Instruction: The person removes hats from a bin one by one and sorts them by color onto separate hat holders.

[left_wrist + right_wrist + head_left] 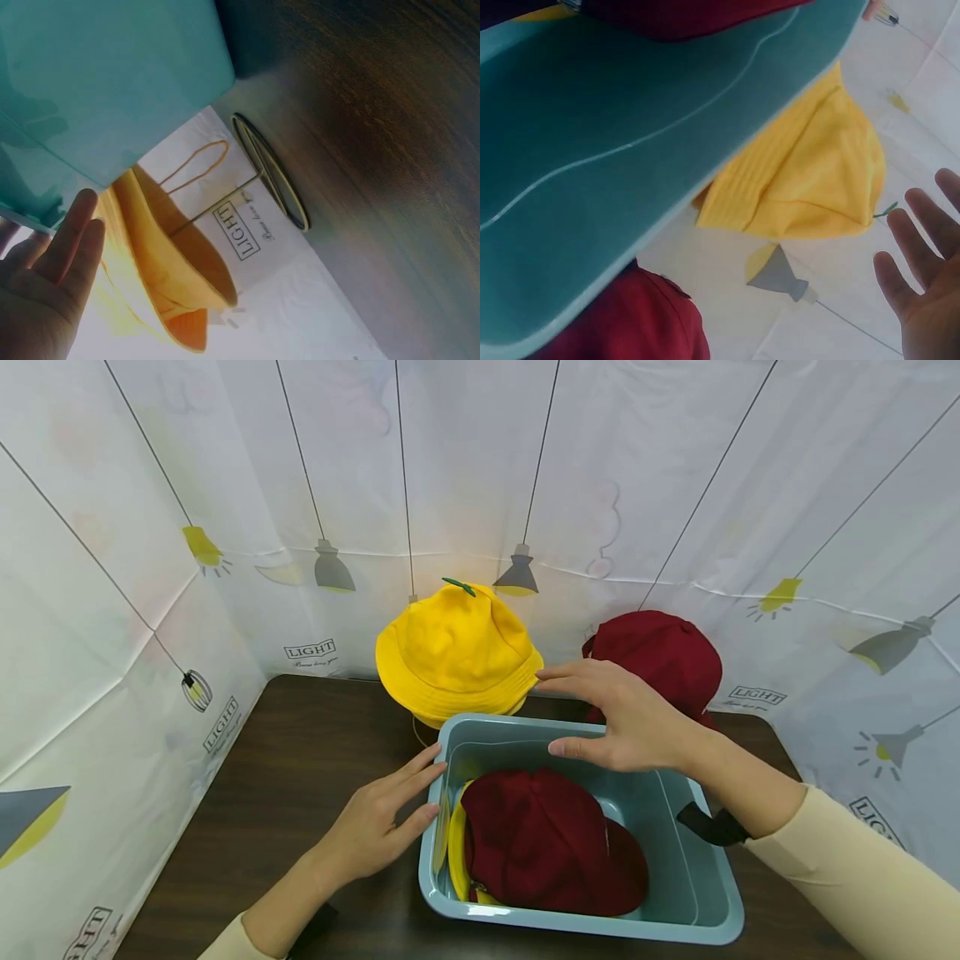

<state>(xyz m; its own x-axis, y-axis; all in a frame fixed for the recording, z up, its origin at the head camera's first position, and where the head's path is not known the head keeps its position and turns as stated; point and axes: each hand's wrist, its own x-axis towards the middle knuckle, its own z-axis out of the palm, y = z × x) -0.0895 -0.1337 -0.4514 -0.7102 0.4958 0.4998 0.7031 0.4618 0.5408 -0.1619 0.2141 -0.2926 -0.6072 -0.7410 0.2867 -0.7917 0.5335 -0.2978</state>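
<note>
Sitting near right hand (pixel 628 717): yellow hat (pixel 459 650)

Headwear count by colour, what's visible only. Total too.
Yellow: 2 (rear yellow hat behind the blue tub; mostly covered yellow hat inside it)
Dark red: 2 (rear red cap behind the tub; front red cap inside it)
Total: 4
</note>
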